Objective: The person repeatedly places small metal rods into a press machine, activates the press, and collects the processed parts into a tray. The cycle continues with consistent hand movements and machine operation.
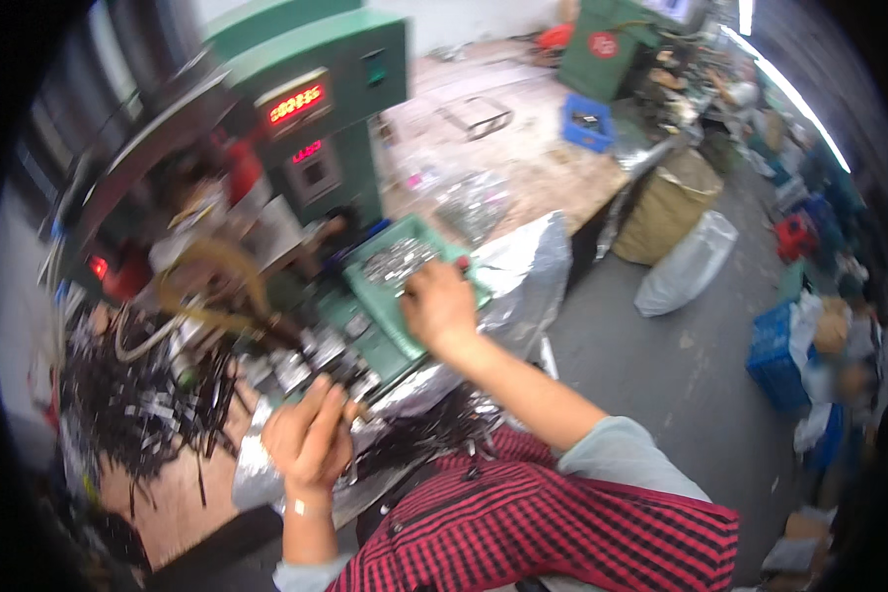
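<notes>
My right hand [439,306] reaches over a green tray [390,331] with a heap of small shiny metal parts [400,260] at its far end. Its fingers curl down beside the heap, and the fingertips are hidden. My left hand [309,434] is closed, fingers bent and pressed together, close to the metal fixture [301,365] of a green machine [350,138]. Whatever it pinches is too blurred to make out. Dark thin strips [424,434] lie on silver sheeting just right of my left hand.
A large tangle of dark strips [148,414] covers the bench at left. A yellowish hose [212,257] loops by the machine. Behind the tray lies a clear bag of small parts [474,202]; farther back stands a blue bin [587,123]. Sacks [666,202] stand on the floor at right.
</notes>
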### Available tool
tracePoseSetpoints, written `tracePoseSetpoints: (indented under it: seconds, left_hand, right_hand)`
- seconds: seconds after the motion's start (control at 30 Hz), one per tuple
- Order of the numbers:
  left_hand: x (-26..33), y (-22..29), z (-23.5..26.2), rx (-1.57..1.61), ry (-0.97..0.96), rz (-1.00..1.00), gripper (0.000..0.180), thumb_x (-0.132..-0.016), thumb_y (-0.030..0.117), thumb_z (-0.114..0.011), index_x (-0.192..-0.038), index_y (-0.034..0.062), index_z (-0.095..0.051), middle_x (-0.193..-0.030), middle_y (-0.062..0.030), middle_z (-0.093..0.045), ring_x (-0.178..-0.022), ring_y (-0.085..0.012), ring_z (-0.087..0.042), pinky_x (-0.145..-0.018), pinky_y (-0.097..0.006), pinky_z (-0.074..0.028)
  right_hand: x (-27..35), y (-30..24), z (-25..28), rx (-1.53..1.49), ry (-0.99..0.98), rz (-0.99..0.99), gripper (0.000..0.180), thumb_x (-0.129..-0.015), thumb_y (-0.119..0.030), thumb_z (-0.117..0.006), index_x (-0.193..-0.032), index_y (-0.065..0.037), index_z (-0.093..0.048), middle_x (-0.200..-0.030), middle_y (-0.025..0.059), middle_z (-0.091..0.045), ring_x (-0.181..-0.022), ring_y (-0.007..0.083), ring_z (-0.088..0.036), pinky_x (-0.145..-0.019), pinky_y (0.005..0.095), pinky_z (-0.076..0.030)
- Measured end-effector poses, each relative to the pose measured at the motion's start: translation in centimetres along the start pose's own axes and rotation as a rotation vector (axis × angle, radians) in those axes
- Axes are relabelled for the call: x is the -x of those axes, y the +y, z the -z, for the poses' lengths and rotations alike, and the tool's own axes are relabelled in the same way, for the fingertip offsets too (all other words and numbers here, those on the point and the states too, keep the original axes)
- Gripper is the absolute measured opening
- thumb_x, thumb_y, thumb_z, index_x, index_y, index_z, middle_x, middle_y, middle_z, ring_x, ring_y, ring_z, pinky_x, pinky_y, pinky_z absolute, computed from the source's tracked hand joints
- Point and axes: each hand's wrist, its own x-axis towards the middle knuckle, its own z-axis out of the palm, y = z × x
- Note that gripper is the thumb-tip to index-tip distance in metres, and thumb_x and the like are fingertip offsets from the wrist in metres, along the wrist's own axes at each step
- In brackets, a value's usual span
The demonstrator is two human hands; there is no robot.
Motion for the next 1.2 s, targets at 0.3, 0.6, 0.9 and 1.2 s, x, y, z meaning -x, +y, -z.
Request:
tracePoseSetpoints:
  seconds: [0.3, 0.6, 0.9, 1.2]
  left_hand:
    - [20.6, -20.0, 18.9, -0.521, -0.148, 1.011, 0.028, -0.091, 0.012, -0.075, -0.108, -0.0098, -0.069, -0.104, -0.0175, -0.071, -0.089, -0.0252, -0.066, -0.082, -0.037, -0.054]
    - [20.6, -21.9, 15.9, -0.408, -0.563, 1.166, 0.009, -0.076, -0.001, -0.071, -0.08, -0.0071, -0.067, -0.07, -0.0152, -0.069, -0.062, -0.0202, -0.061, -0.06, -0.037, -0.049]
    - [6.1, -18.7, 9.3, 0.201, -0.106, 1.01, 0.017, -0.094, 0.006, -0.069, -0.085, 0.0015, -0.055, -0.079, 0.0034, -0.053, -0.072, -0.0069, -0.045, -0.064, -0.025, -0.037]
    - [12.3, -15.9, 6.7, 0.252, 0.164, 1.214, 0.025, -0.102, 0.021, -0.067, -0.115, -0.0001, -0.072, -0.107, -0.004, -0.073, -0.094, -0.0136, -0.066, -0.083, -0.026, -0.053]
  right_hand:
    - [-1.0, -0.1, 1.1, -0.365, 0.106, -0.019, 0.012, -0.084, -0.015, -0.072, -0.091, -0.006, -0.069, -0.087, 0.0155, -0.069, -0.087, 0.0367, -0.068, -0.077, 0.0466, -0.053]
    - [-0.1, -0.2, 1.8, -0.496, 0.091, -0.058, 0.013, -0.087, -0.013, -0.071, -0.098, -0.005, -0.072, -0.094, 0.0134, -0.072, -0.088, 0.036, -0.068, -0.08, 0.0446, -0.054]
    - [-0.3, -0.2, 0.9, -0.501, 0.187, -0.001, 0.012, -0.085, -0.01, -0.071, -0.096, -0.006, -0.072, -0.095, 0.0121, -0.072, -0.09, 0.0354, -0.068, -0.081, 0.0443, -0.054]
    - [3.2, 2.8, 6.8, -0.532, 0.192, -0.171, 0.012, -0.086, -0.007, -0.073, -0.098, -0.005, -0.075, -0.096, 0.012, -0.074, -0.093, 0.0326, -0.07, -0.08, 0.0413, -0.055]
